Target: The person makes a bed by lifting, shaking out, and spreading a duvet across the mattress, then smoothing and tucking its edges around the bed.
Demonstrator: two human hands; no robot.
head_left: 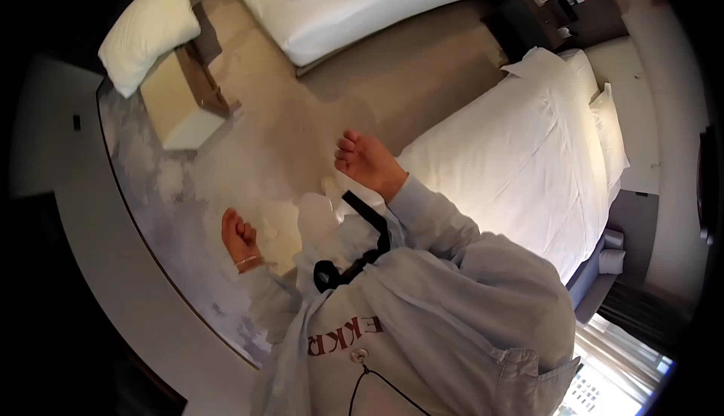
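Note:
My left hand (pixel 241 239), with a bracelet at its wrist, hangs in the air at left with its fingers curled in, and nothing shows in it. Higher and further right, my right hand (pixel 368 161) also has its fingers folded towards the palm and holds nothing that I can see. Between the hands a black strap (pixel 369 216) hangs from the front of my pale jacket (pixel 452 303). The nearer bed (pixel 498 144), with a white cover, lies to the right of my right hand. Neither hand visibly touches bedding.
A white pillow (pixel 151 31) rests on a boxy light-coloured seat (pixel 185 99) at upper left. Another white bed (pixel 354 9) stands at the top, with carpet (pixel 302 107) between. A dark bedside table (pixel 528 16) bears small items. A sofa (pixel 596 280) and curtains (pixel 633 340) are at lower right.

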